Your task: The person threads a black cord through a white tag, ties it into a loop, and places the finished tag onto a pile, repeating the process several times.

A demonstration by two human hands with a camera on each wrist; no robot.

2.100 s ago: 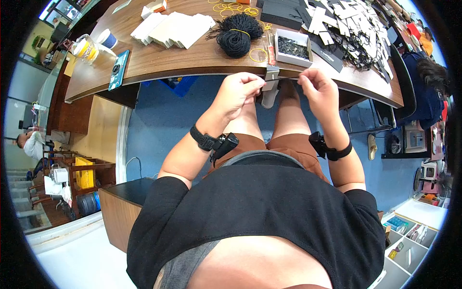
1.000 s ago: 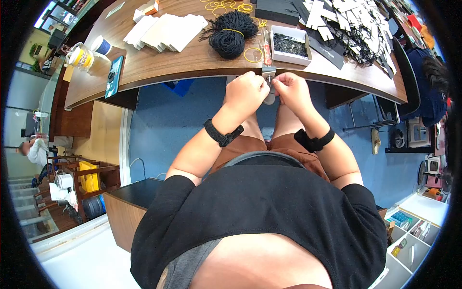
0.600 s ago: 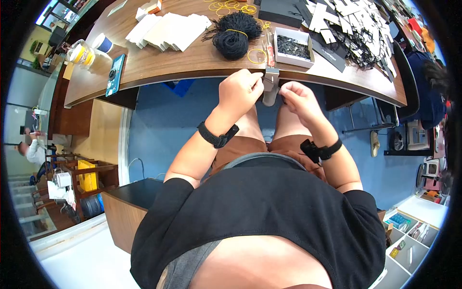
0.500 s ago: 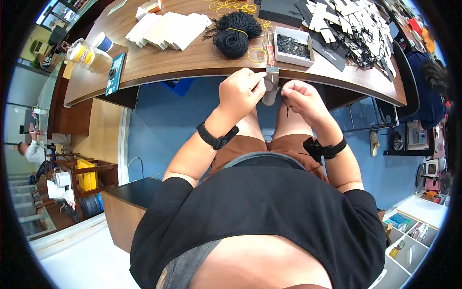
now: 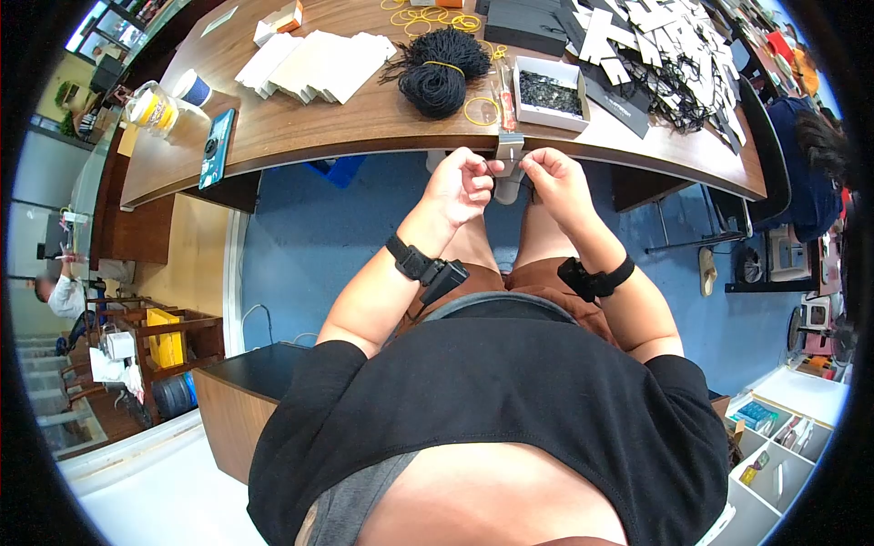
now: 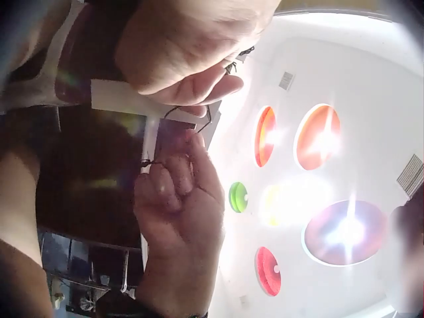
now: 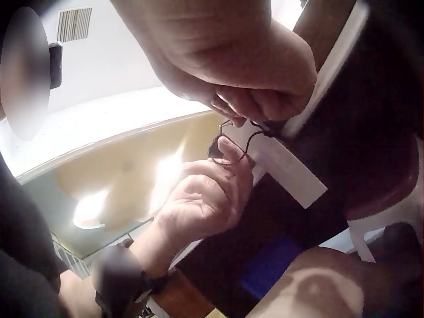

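Note:
Just in front of the table edge, the left hand (image 5: 458, 188) and right hand (image 5: 559, 189) face each other across a grey metal fixture (image 5: 510, 146). A thin black cord (image 7: 247, 147) forms a loose loop between them in the right wrist view. The left hand (image 7: 204, 199) pinches one part of the cord with thumb and fingertips, its palm turned up. In the left wrist view, the right hand (image 6: 179, 209) also pinches the cord (image 6: 210, 119), fingers curled. Fingers partly hide where the cord runs at the fixture.
On the table (image 5: 319, 123) lie a black cord bundle (image 5: 437, 73), yellow rubber bands (image 5: 482, 111), an open box of small black pieces (image 5: 551, 91), white packets (image 5: 314, 64), and a pile of tags (image 5: 655, 55). A phone (image 5: 217, 148) and cups (image 5: 191, 87) stand left.
The left hand has turned from knuckles up to palm up. The right hand has moved left, closer to the fixture and the left hand; its cord no longer dangles visibly below it.

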